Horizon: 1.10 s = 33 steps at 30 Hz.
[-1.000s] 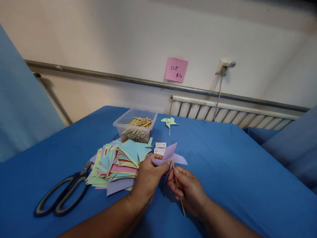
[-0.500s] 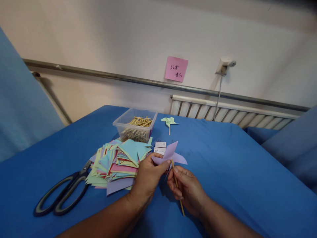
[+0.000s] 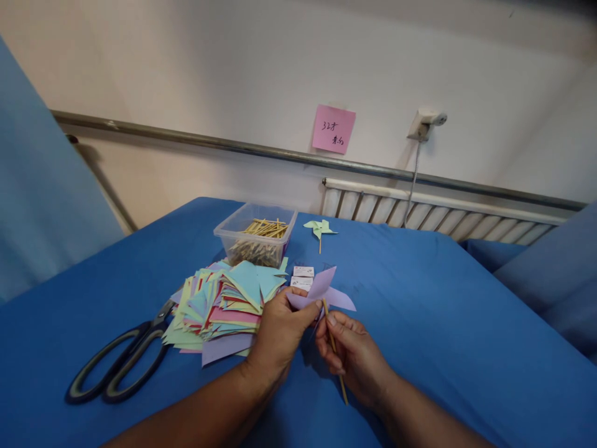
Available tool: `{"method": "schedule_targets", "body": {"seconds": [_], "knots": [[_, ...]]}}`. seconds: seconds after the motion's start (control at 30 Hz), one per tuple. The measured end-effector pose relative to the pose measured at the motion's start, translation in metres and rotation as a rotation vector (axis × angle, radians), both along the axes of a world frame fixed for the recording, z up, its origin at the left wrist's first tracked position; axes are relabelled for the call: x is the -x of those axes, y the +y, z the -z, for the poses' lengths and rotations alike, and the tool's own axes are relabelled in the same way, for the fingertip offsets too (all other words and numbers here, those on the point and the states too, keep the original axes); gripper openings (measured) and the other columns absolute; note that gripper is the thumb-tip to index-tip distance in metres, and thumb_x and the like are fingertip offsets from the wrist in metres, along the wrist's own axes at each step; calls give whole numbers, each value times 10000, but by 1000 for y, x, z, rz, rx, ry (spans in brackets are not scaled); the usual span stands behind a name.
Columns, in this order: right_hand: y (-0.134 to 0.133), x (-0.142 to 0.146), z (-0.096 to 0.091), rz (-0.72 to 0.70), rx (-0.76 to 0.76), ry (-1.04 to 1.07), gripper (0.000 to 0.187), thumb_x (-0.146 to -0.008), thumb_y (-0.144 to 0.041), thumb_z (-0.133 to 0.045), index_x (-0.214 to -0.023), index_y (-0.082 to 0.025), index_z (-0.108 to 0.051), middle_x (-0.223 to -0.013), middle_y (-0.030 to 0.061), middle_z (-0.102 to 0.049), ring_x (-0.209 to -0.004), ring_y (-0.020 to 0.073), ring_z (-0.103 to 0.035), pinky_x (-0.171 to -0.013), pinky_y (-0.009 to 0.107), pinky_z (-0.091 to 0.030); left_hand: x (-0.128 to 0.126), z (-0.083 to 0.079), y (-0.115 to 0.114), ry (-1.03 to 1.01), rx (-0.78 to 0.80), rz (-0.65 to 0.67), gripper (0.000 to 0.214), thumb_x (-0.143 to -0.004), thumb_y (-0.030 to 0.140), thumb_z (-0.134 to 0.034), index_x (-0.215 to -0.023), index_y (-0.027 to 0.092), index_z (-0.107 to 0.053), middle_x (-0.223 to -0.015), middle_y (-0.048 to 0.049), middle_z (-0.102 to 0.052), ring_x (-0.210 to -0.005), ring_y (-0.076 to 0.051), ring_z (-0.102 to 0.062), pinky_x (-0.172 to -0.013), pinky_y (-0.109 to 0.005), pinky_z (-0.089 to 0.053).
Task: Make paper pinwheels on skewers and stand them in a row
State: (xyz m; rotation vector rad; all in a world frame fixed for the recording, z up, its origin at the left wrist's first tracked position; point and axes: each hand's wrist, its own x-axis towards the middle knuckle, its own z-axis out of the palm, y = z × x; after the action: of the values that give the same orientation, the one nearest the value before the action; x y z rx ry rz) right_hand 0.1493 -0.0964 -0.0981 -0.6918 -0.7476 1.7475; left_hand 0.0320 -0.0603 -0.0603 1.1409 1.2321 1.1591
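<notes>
Over the blue tabletop, my left hand (image 3: 283, 323) pinches a purple paper pinwheel (image 3: 321, 284), its thumb close to the pinwheel's middle. A thin wooden stick (image 3: 342, 389) slants down from that middle, its upper end against the paper. My right hand (image 3: 351, 351) is closed on the stick just below the pinwheel, thumb and forefinger pressed together. Whether a pin joins stick and paper is hidden by the fingers. To the left of my left hand lies a loose pile of coloured cut paper (image 3: 228, 305).
Beyond the pile stands a clear plastic box (image 3: 226, 233) of wooden sticks. Two small white boxes (image 3: 302, 277) sit near the pinwheel. A green pinwheel (image 3: 319, 229) lies farther back. Large scissors (image 3: 124, 361) rest at left, blades partly under the paper. A wall rail (image 3: 242, 147) runs behind.
Both hands keep nearly the same pose, holding pinwheel and stick together. The whole view has shifted very slightly; nothing has been let go or picked up.
</notes>
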Motion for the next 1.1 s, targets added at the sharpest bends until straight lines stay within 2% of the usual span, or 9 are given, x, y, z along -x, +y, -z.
{"method": "schedule_targets", "body": {"seconds": [0.1,0.47,0.83,1.1], "knots": [[0,0,-1,-2,2,-3,274,-821,-383,-571,-702,-136,-564,-527,-17,-564,-309,19,-309,-312,153,-168,1,1,1,25,-14,30,187,-615,281,-691,-696,163,-571,-588,37,-569,-550,-114,-530,-542,-224,-417],[0,2,0,32,-18,-36,285,-804,-404,-593,-711,-135,-572,-528,-24,-553,-316,19,-308,-314,156,-164,1,5,4,74,-34,9,186,-602,294,-687,-683,167,-579,-562,38,-575,-524,-119,-534,-524,-224,-407],[2,5,0,92,5,-91,309,-771,-435,-631,-722,-133,-591,-517,-34,-550,-312,24,-345,-308,155,-185,3,7,4,51,-28,10,196,-586,314,-692,-670,167,-593,-542,28,-595,-501,-131,-549,-506,-232,-415],[1,-2,1,35,41,9,271,-782,-398,-631,-747,-131,-600,-566,-20,-559,-341,14,-311,-322,146,-158,-1,1,5,-23,4,105,164,-610,274,-680,-675,156,-586,-543,25,-598,-497,-125,-548,-528,-237,-421]]}}
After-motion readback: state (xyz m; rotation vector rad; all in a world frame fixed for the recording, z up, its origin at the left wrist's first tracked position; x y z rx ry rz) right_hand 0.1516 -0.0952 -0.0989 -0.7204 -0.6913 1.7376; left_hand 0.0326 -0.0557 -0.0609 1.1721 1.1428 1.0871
